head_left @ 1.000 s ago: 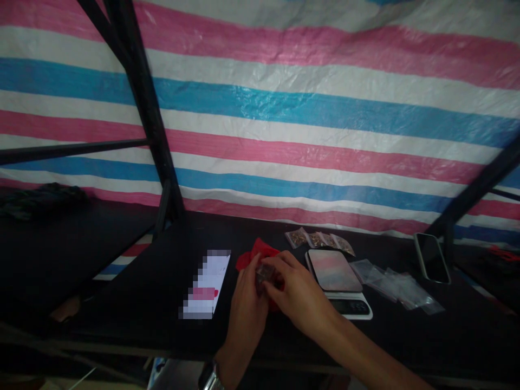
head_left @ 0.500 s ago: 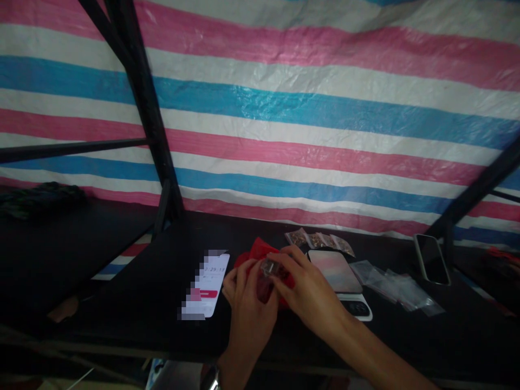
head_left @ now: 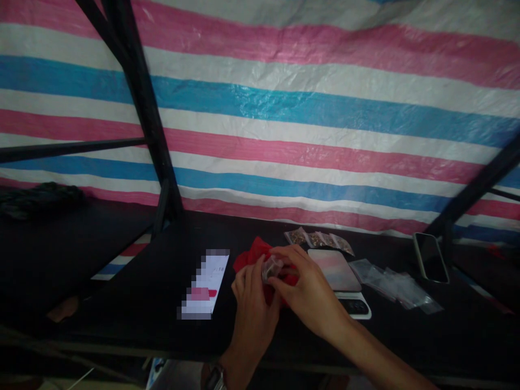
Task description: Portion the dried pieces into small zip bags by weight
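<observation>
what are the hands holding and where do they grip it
Both the left hand and right hand hold a small clear bag, pinched by the fingertips at its top edge, above the red cloth.

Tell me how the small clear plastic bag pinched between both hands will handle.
The small clear plastic bag, pinched by left hand and right hand, looks thin and crumpled, so probably floppy and light. Its glossy film may be slippery. Being soft and flat, it seems unlikely to roll.

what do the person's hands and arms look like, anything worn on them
Both hands are bare, with no gloves and no rings that can be made out in the dim light. The left hand has a watch with a metallic band at the wrist. The right hand leads to a forearm with no sleeve showing.
</observation>
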A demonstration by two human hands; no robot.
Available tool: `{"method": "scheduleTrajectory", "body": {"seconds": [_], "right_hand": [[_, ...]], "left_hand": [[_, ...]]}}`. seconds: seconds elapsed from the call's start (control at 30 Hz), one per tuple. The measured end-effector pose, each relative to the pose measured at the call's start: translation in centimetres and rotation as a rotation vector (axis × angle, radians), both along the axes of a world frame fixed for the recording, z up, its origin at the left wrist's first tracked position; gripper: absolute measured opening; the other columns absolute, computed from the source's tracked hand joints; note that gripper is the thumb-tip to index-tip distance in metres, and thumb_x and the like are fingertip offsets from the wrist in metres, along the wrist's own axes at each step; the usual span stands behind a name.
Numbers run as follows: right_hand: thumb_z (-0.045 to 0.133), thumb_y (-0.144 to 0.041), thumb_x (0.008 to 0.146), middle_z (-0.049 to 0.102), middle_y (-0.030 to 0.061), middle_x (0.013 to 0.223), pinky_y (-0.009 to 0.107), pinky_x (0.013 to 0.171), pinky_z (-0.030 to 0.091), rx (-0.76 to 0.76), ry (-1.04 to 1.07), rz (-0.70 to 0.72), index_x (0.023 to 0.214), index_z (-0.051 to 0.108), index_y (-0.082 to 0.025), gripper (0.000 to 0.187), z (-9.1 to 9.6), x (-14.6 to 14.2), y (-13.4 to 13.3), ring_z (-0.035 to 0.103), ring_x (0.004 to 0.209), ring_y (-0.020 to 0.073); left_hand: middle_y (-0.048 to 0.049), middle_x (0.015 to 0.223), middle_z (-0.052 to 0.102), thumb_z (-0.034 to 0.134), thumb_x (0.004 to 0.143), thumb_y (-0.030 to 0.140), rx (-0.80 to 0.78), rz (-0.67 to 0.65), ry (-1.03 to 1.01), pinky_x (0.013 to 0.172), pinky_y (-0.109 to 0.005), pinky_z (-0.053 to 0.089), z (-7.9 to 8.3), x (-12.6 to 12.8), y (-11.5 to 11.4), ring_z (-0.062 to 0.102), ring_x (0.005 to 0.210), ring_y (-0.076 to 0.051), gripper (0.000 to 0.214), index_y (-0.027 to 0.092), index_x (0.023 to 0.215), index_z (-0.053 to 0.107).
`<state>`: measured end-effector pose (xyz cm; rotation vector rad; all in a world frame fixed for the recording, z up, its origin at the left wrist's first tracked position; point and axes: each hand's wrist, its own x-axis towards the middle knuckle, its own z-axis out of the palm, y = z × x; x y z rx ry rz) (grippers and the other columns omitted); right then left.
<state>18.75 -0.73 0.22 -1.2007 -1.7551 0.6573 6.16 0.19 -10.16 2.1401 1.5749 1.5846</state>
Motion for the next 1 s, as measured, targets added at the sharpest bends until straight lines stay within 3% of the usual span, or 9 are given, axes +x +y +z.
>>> {"method": "scheduleTrajectory", "body": {"seconds": [0.3,0.5,0.6,0.73,0.83,0.93,1.0], "right_hand": [[0.078,-0.002,0.079,0.071,-0.0007,0.103,0.031,0.087,0.055,-0.040,-0.070,-0.003,0.100,0.069,-0.024,0.032,0.7,0.4,0.0,0.069,0.094,0.0176],[0.074,-0.004,0.081,0.077,-0.0001,0.107,0.031,0.089,0.056,-0.172,-0.056,0.124,0.104,0.071,-0.025,0.031,1.1,0.8,0.0,0.073,0.096,0.0174],[0.074,-0.008,0.082,0.078,-0.0007,0.102,0.031,0.090,0.057,-0.180,0.061,0.121,0.105,0.071,-0.025,0.029,1.2,1.1,0.3,0.074,0.096,0.0175],[0.072,-0.021,0.089,0.078,0.0012,0.100,0.031,0.083,0.059,-0.214,0.213,0.000,0.119,0.067,-0.024,0.031,0.8,2.4,1.1,0.076,0.093,0.0188],[0.069,-0.024,0.093,0.080,0.0044,0.104,0.034,0.088,0.058,-0.270,0.068,-0.011,0.116,0.070,-0.022,0.023,0.1,3.4,1.1,0.076,0.097,0.0212],[0.070,-0.018,0.093,0.080,0.0065,0.115,0.038,0.099,0.053,-0.218,-0.201,0.011,0.114,0.073,-0.022,0.021,-0.8,3.2,0.8,0.074,0.108,0.0238],[0.069,-0.013,0.092,0.078,0.0075,0.120,0.038,0.099,0.051,-0.169,-0.391,0.031,0.115,0.073,-0.022,0.024,-1.3,2.5,0.8,0.073,0.112,0.0250]], "left_hand": [[-0.0140,0.121,0.071,0.049,0.100,0.024,-0.040,-0.009,-0.013,0.102,-0.054,0.047,0.0,-0.7,0.0,0.066,0.116,-0.032,0.038,0.019,0.137,0.055],[-0.0135,0.118,0.072,0.045,0.103,0.022,-0.026,-0.038,0.048,0.101,-0.053,0.047,-0.6,-1.0,-0.3,0.067,0.113,-0.030,0.036,0.018,0.137,0.055],[-0.0118,0.114,0.073,0.050,0.103,0.030,-0.061,-0.041,-0.019,0.098,-0.051,0.049,-0.3,-1.2,-0.2,0.068,0.109,-0.030,0.031,0.020,0.131,0.059],[-0.0106,0.109,0.074,0.057,0.101,0.047,-0.147,0.042,-0.228,0.091,-0.050,0.053,0.7,-1.9,-0.6,0.069,0.102,-0.031,0.032,0.023,0.120,0.065],[-0.0119,0.115,0.075,0.057,0.100,0.051,-0.221,0.024,-0.397,0.092,-0.047,0.057,1.2,-1.9,-2.0,0.071,0.106,-0.030,0.034,0.024,0.118,0.067],[-0.0111,0.114,0.078,0.059,0.099,0.051,-0.333,-0.183,-0.376,0.088,-0.042,0.060,1.3,-1.3,-3.7,0.075,0.103,-0.028,0.034,0.025,0.119,0.069],[-0.0105,0.115,0.080,0.057,0.099,0.051,-0.419,-0.247,-0.328,0.087,-0.042,0.061,1.4,-1.0,-4.3,0.077,0.102,-0.028,0.034,0.026,0.117,0.070]]}}
